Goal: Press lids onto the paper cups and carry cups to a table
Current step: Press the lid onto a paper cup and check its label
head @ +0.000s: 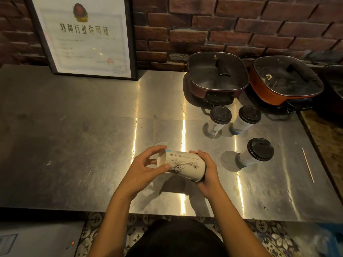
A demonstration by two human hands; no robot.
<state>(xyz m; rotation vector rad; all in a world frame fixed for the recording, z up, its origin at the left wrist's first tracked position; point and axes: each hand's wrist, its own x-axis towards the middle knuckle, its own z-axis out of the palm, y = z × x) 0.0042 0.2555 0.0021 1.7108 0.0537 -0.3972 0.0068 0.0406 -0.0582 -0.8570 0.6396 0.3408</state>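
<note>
Steel counter carries everything here. Above its front edge both hands hold a paper cup on its side. The left hand has fingers and thumb curled round the narrow base end. The right hand is cupped over the wide end with its fingers wrapped on the rim, where a dark sliver looks like a lid being pressed home. The cup bears a line drawing and small print too fine to read. A thin stick lies near the right edge. Further back on the right side stand three lidded cups, upright and apart from one another. So I judge capping nearly done, with this fourth cup the last in sight, and the carrying not yet begun. At the far right corner sit two pans under glass covers. At the far left a framed certificate leans on the brick wall, headed 特种行业许可证; its smaller text is unreadable.
</note>
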